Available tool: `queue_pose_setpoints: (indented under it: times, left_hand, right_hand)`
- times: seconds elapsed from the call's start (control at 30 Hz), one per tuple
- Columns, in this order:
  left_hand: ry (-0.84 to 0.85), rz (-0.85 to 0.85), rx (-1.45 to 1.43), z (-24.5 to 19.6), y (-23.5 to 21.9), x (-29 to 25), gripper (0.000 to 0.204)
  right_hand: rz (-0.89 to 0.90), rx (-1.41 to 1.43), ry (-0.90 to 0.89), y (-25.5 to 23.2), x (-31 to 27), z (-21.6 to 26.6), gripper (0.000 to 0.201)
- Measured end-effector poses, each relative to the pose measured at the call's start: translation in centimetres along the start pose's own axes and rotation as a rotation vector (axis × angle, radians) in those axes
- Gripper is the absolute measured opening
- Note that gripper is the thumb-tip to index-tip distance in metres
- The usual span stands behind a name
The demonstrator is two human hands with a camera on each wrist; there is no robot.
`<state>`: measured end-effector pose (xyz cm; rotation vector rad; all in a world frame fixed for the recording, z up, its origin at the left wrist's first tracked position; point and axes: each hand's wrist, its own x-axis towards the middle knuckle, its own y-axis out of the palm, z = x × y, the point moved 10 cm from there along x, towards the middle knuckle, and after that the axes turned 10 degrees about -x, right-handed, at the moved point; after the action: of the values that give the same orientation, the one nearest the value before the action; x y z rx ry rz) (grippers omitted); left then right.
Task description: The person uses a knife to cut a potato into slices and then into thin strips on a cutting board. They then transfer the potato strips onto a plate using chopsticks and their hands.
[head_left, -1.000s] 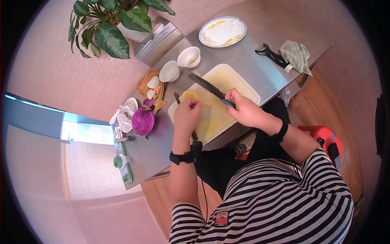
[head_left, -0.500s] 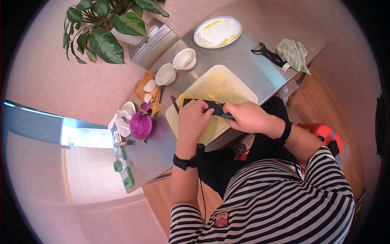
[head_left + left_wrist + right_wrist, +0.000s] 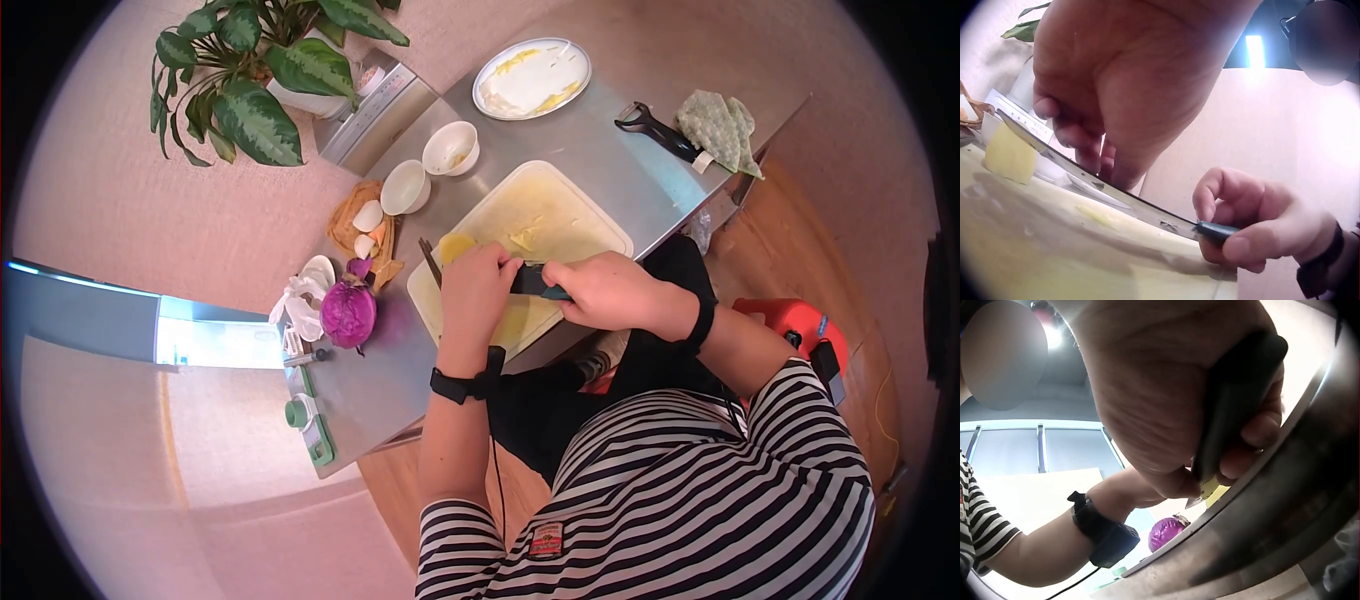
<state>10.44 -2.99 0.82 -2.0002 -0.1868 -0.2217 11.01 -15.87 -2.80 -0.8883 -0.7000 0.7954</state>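
In the head view my right hand (image 3: 610, 288) grips the dark handle of a kitchen knife (image 3: 532, 280) over the pale cutting board (image 3: 580, 205). The fingers of my left hand (image 3: 477, 290) are curled at the blade, which covers their tips in the left wrist view. Small bits cling to the blade's face in that view. A peeled yellow chunk (image 3: 1010, 156), flat on its cut side, stands on the board by the knife tip. Thin yellow scraps (image 3: 525, 238) lie on the board beyond the blade. Dark chopsticks (image 3: 430, 260) lie along its left side, partly behind my left hand.
A purple cabbage (image 3: 349, 313) and a basket with eggshell-like white pieces (image 3: 367, 215) stand to the left. Two white bowls (image 3: 406, 187) and an oval plate (image 3: 532, 78) are farther back. A black peeler (image 3: 655, 132) and green cloth (image 3: 718, 132) lie at the right.
The knife has swung from pointing away over the board to lying across it toward my left hand. My left hand has moved from beside the yellow chunk onto the blade.
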Motion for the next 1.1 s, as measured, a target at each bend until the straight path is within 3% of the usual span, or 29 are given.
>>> queue_pose_setpoints:
  times: [0.17, 0.23, 0.27, 0.33, 0.47, 0.7, 0.77, 0.83, 0.9, 0.97, 1.1]
  left_hand:
    - [-0.036, -0.025, 0.05, 0.1, -0.3, 0.6, 0.021]
    - [-0.149, -0.138, -0.012, 0.5, -2.0, 0.2, 0.022]
    - [-0.148, -0.137, -0.012, 0.3, -2.3, 0.2, 0.022]
    - [-0.16, -0.298, -0.076, 0.1, -4.2, -0.3, 0.019]
    - [-0.205, -0.324, -0.161, 0.0, -5.5, -1.0, 0.02]
    - [-0.271, -0.149, -0.101, 1.9, -2.5, -1.8, 0.025]
    - [-0.274, -0.102, -0.069, 2.1, -1.4, -1.8, 0.027]
    - [-0.243, -0.069, -0.056, 1.7, -0.6, -1.5, 0.03]
    - [-0.193, -0.078, -0.032, 1.8, 0.0, -1.1, 0.03]
    - [-0.141, -0.086, -0.008, 1.3, 0.3, -0.5, 0.029]
    - [-0.218, 0.078, 0.14, 1.1, 1.7, 0.5, 0.027]
  right_hand:
    - [0.037, 0.044, 0.011, 0.0, -0.1, 0.0, 0.03]
    - [0.015, 0.072, 0.023, 0.3, -0.1, -0.6, 0.03]
    - [-0.005, 0.099, 0.034, 0.3, -0.1, -0.9, 0.03]
    - [-0.008, 0.129, 0.058, 0.3, -0.1, -1.2, 0.03]
    - [-0.046, 0.275, 0.113, 0.3, 0.0, -2.2, 0.03]
    - [-0.204, 0.546, 0.202, -0.7, 0.2, -4.3, 0.03]
    - [-0.042, 0.791, 0.425, 0.6, -0.3, -5.5, 0.03]
    - [-0.048, 0.804, 0.418, 0.4, -0.2, -5.7, 0.031]
    - [0.003, 0.792, 0.549, 0.3, -0.8, -6.3, 0.032]
    - [0.016, 0.812, 0.549, 0.4, -0.9, -6.3, 0.032]
    - [0.044, 0.84, 0.553, 0.5, -0.9, -5.9, 0.033]
